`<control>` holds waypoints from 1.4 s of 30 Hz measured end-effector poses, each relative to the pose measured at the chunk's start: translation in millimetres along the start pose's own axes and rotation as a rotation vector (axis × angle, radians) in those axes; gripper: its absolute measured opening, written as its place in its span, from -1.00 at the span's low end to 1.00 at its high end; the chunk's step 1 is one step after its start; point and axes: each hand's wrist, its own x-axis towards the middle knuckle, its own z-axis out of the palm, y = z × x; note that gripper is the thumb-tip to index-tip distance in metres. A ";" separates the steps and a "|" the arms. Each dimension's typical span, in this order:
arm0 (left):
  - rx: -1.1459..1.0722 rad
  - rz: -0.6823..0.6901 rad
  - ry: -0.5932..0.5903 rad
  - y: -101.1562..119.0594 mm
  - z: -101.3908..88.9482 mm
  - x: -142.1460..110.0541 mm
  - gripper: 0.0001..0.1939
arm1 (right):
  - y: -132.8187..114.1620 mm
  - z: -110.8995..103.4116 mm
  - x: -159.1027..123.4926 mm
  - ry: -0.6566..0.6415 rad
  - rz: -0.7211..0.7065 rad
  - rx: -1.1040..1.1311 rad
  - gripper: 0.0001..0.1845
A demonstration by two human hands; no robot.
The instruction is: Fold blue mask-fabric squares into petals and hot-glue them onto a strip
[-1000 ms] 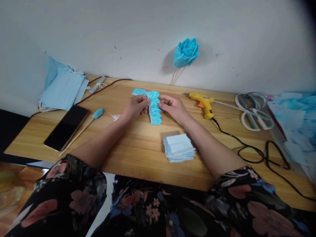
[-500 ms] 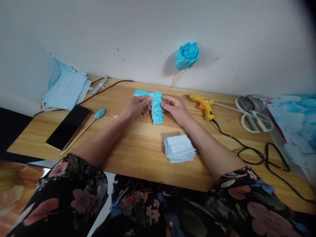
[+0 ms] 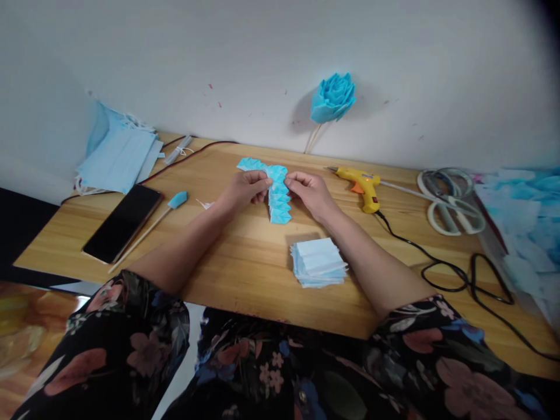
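Folded blue petals (image 3: 280, 210), seemingly cut from mask fabric, lie overlapping in a column on the table, with a short row of similar petals (image 3: 249, 164) running off to the upper left. My left hand (image 3: 248, 190) is closed at the left edge of the column's upper part, thumb and fingertips pinching a petal there. From the other side my right hand (image 3: 306, 188) pinches the right tip of that petal between thumb and index finger. A stack of pale blue fabric squares (image 3: 318, 262) sits below my hands, beside my right forearm.
A yellow glue gun (image 3: 359, 182) with a black cord (image 3: 406, 239), scissors (image 3: 455, 216) and tape rolls (image 3: 446, 182) lie right. A blue fabric rose (image 3: 333, 98) leans against the wall. Left are masks (image 3: 116, 154), a phone (image 3: 123, 224) and a blue-tipped stick (image 3: 146, 236). Fabric scraps (image 3: 525, 216) fill the far right.
The view has shifted slightly. Both hands stay at the petal column; my left thumb has moved a little to the right over the upper petal.
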 end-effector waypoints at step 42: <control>-0.124 -0.074 0.016 2.2 -4.0 1.8 -0.72 | -1.5 -6.4 -3.2 -0.191 0.030 0.072 -0.50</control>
